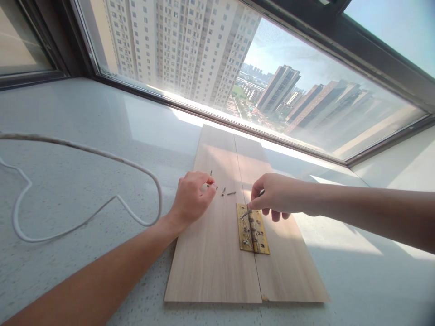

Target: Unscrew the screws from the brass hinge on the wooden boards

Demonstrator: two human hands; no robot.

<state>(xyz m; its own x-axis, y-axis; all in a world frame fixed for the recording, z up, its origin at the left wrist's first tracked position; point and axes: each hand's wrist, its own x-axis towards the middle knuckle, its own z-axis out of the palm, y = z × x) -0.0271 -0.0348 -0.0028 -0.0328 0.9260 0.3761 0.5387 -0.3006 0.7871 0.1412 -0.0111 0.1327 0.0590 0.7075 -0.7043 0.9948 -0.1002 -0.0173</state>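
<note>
My left hand [193, 197] is pinched above the left wooden board, with what looks like a small screw [216, 187] at its fingertips. Beside those fingers lie loose screws [231, 194] on the wood. My right hand [272, 195] grips a thin metal screwdriver [246, 213], mostly hidden by the fingers. The tool slants down to the left, its tip at an upper hole in the left leaf of a worn brass hinge [252, 231]. That hinge lies flat across the seam between the left board [210, 267] and the right board [288, 267].
The boards rest on a pale speckled sill [136, 271]. A white cable [156, 185] loops across it to the left. A dark-framed window [217, 120] rises behind the boards' far end, with tall buildings outside.
</note>
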